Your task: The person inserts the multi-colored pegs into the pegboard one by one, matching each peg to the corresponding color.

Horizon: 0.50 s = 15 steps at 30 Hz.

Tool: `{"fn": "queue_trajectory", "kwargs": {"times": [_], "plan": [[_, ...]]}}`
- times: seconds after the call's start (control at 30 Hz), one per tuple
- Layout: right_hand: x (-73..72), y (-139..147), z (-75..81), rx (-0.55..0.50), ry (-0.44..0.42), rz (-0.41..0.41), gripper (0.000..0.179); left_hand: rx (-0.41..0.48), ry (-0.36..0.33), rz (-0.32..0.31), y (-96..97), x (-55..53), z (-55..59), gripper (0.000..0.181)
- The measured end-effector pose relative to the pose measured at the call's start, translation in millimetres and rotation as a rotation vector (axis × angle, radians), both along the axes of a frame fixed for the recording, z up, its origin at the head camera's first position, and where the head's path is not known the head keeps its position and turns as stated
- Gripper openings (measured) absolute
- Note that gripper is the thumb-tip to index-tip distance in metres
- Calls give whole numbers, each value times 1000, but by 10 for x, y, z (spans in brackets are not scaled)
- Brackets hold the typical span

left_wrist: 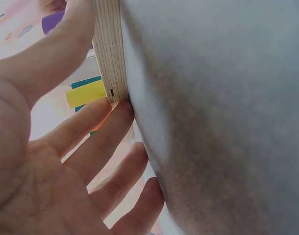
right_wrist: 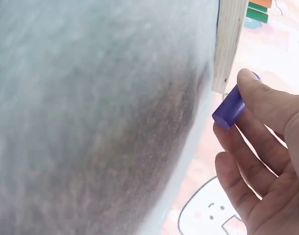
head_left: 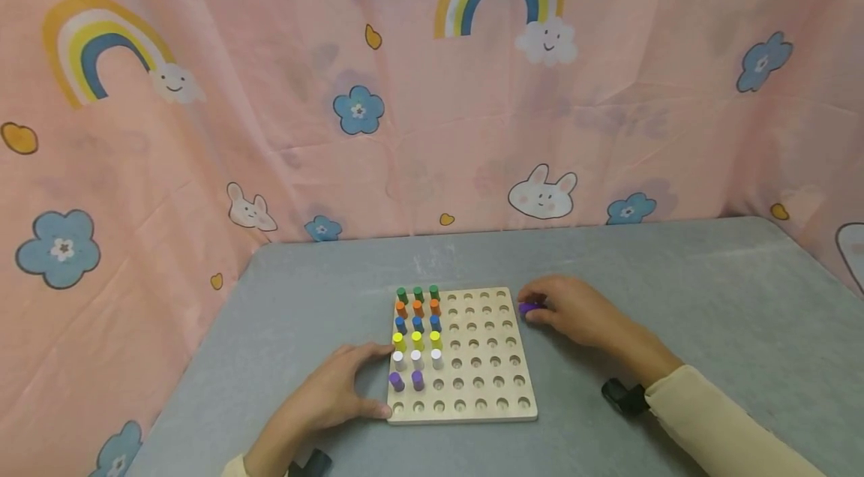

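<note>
A wooden pegboard (head_left: 469, 394) with rows of round holes lies flat on the table. Green, orange, blue, yellow (head_left: 416, 341) and white pegs fill the left part of the far rows, three of each colour. Two purple pegs (head_left: 418, 380) stand in the row nearer me. My left hand (head_left: 324, 391) rests against the board's left edge, thumb and fingers spread and touching its side. Just beyond the right edge, my right hand (head_left: 574, 310) pinches a loose purple peg (right_wrist: 230, 108) between thumb and fingers. That peg is tilted and apart from the board.
The grey table (head_left: 675, 274) extends around the board on every side. Behind it hangs a pink curtain (head_left: 418, 169) printed with rainbows, flowers and rabbits. A black strap device (head_left: 624, 397) sits at my right wrist, and another (head_left: 313, 463) at my left.
</note>
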State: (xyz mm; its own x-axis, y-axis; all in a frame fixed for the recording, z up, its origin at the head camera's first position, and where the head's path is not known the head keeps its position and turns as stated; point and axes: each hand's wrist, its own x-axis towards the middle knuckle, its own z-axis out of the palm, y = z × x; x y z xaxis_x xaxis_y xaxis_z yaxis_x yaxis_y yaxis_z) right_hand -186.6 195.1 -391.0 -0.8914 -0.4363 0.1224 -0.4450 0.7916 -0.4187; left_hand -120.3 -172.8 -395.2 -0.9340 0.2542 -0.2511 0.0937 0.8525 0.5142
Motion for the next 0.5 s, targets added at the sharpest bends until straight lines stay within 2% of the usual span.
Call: {"fn": "queue_trajectory", "kwargs": {"times": [0.2, 0.5], "plan": [[39, 45, -1, -58, 8, -37, 14, 2, 8, -7, -2, 5, 8, 83], [81, 64, 23, -104, 41, -14, 19, -5, 6, -8, 1, -3, 7, 83]]}}
